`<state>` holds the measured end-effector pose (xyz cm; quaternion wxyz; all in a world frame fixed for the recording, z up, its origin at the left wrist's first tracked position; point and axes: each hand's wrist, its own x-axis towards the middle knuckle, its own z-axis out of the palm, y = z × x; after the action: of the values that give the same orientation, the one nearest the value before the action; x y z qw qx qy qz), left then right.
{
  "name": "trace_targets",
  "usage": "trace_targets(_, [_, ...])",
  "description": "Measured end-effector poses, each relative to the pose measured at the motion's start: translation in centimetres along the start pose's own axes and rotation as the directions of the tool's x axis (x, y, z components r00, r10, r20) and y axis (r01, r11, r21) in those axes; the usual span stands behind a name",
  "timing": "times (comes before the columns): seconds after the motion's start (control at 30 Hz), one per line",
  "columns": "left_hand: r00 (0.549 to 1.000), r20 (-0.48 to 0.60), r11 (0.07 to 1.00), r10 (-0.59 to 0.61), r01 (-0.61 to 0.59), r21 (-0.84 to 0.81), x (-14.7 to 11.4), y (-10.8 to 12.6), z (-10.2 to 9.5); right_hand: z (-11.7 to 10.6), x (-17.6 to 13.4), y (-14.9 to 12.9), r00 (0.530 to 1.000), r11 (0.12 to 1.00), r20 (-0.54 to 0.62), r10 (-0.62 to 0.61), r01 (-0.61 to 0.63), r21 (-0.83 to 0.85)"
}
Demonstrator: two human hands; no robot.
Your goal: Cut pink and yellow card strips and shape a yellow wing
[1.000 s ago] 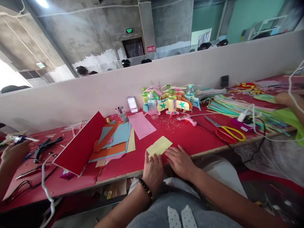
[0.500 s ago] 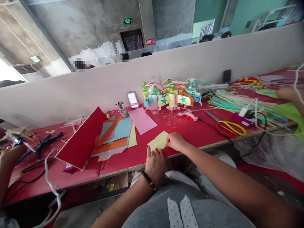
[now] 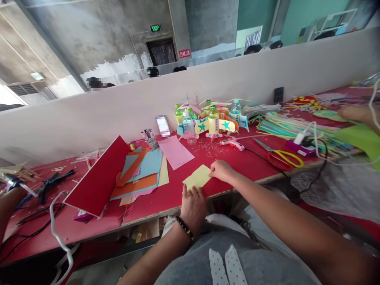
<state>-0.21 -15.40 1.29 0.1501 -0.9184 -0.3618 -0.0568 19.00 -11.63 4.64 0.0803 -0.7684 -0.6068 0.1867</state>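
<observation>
A pale yellow sheet of paper point(image 3: 196, 177) lies on the red tabletop in front of me. My left hand point(image 3: 193, 204), with a beaded bracelet at its wrist, rests its outstretched fingers on the paper's near edge. At the right end of the sheet, my right hand point(image 3: 223, 172) is closed, its thumb and fingers pinching the edge. Pink paper sheets point(image 3: 175, 152) lie just beyond. Farther back stand plastic bottles point(image 3: 214, 122) dressed with paper wings and stars.
A pink glue gun point(image 3: 233, 144) and scissors point(image 3: 279, 153) lie to the right, near a purple power strip point(image 3: 301, 148). Coloured paper point(image 3: 148, 164) and a tilted red board point(image 3: 99, 178) are on the left. Other people's hands point(image 3: 358, 114) show at both sides.
The view has shifted slightly, so the table appears a little to the left. Both hands stay at the yellow paper, with hardly any movement against it.
</observation>
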Motion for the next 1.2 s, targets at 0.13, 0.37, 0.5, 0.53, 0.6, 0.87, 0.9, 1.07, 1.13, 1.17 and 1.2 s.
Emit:
trace_targets(0.13, [1.000, 0.003, 1.000, 0.002, -0.002, -0.002, 0.1, 0.0, 0.1, 1.9, -0.6, -2.3, 0.995, 0.995, 0.040, -0.097, 0.095, 0.037])
trace_targets(0.37, [0.999, -0.002, 0.998, 0.037, -0.037, -0.059, -0.4, -1.3, -0.2, 0.8, 1.6, -0.6, 0.987, 0.998, 0.157, -0.043, 0.048, -0.029])
trace_targets(0.5, [0.999, -0.005, 0.994, 0.054, -0.055, -0.094, -1.5, -2.2, -0.6, -0.2, 2.1, 0.3, 0.984, 0.998, 0.179, 0.019, -0.006, -0.069])
trace_targets(0.53, [0.998, -0.007, 0.993, 0.057, -0.057, -0.101, -1.8, -2.3, -0.7, -0.4, 2.2, 0.6, 0.983, 0.997, 0.180, 0.030, -0.017, -0.073])
trace_targets(0.6, [0.998, -0.015, 0.991, 0.056, -0.057, -0.121, -2.4, -2.5, -0.8, -0.8, 2.5, 1.2, 0.984, 0.997, 0.169, 0.052, -0.040, -0.073])
trace_targets(0.87, [1.000, -0.013, 0.968, -0.011, 0.008, -0.251, -3.6, -3.3, -1.3, -1.5, 2.9, 5.1, 0.993, 0.994, -0.056, 0.104, -0.103, 0.031])
trace_targets(0.9, [1.000, -0.021, 0.963, -0.016, 0.009, -0.269, -3.5, -3.4, -1.5, -1.2, 2.5, 5.7, 0.990, 0.995, -0.109, 0.092, -0.086, 0.057])
trace_targets(1.07, [0.997, -0.074, 0.954, 0.001, -0.023, -0.298, -2.1, -5.0, -1.4, -0.4, -1.7, 10.3, 0.910, 0.992, -0.406, 0.081, -0.033, 0.124])
trace_targets(1.13, [0.996, -0.025, 0.945, 0.082, -0.086, -0.315, -1.8, -5.8, -0.7, -1.0, -3.8, 13.5, 0.846, 0.989, -0.514, 0.143, -0.098, 0.114])
trace_targets(1.17, [0.993, -0.004, 0.938, 0.121, -0.116, -0.328, -1.7, -6.0, -0.3, -1.6, -4.7, 15.4, 0.807, 0.983, -0.562, 0.181, -0.147, 0.105])
trace_targets(1.2, [0.989, 0.007, 0.931, 0.146, -0.135, -0.339, -1.6, -6.2, 0.1, -2.2, -5.5, 17.3, 0.775, 0.977, -0.597, 0.209, -0.193, 0.092])
